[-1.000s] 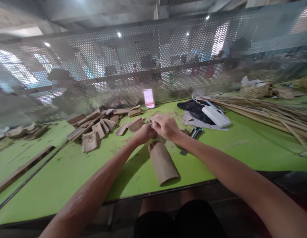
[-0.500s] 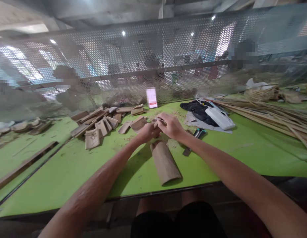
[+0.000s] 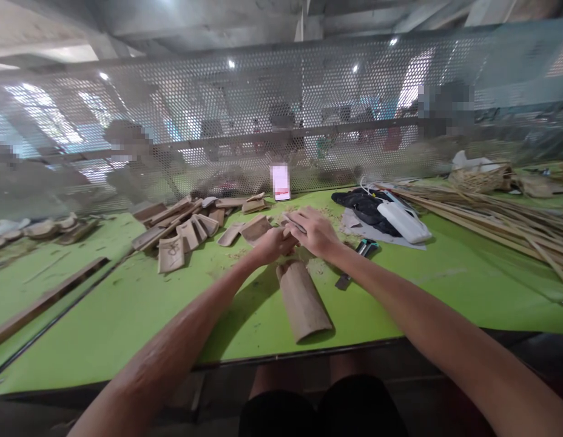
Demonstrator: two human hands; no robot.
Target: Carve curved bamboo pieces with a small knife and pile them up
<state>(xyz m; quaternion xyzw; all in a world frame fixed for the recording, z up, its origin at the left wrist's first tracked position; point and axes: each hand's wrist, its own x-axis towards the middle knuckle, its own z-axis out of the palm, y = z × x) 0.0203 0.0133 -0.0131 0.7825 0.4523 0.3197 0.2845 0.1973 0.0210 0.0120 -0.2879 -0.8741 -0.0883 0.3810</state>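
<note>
My left hand (image 3: 273, 244) and my right hand (image 3: 315, 232) meet just beyond the far end of a curved bamboo piece (image 3: 304, 303). The right hand's fingers are closed round a thin grey-brown piece (image 3: 296, 223), too small to name. The left fingers are pressed together beneath it, on something mostly hidden by the hands. The bamboo piece lies hump up near the table's front edge, and neither hand grips it. Pale shavings (image 3: 318, 265) are scattered around the hands.
Cut bamboo pieces (image 3: 171, 254) are heaped at the left. A lit phone (image 3: 280, 182) leans on the mesh screen (image 3: 245, 115). To the right lie a teal-and-black cutter (image 3: 366, 246), a black cloth (image 3: 363, 205), a white device (image 3: 404, 221) and long strips (image 3: 495, 209). People show behind the mesh.
The view has shifted slightly. The right hand's fingers have spread a little further forward over the thin piece, while the left hand has barely moved.
</note>
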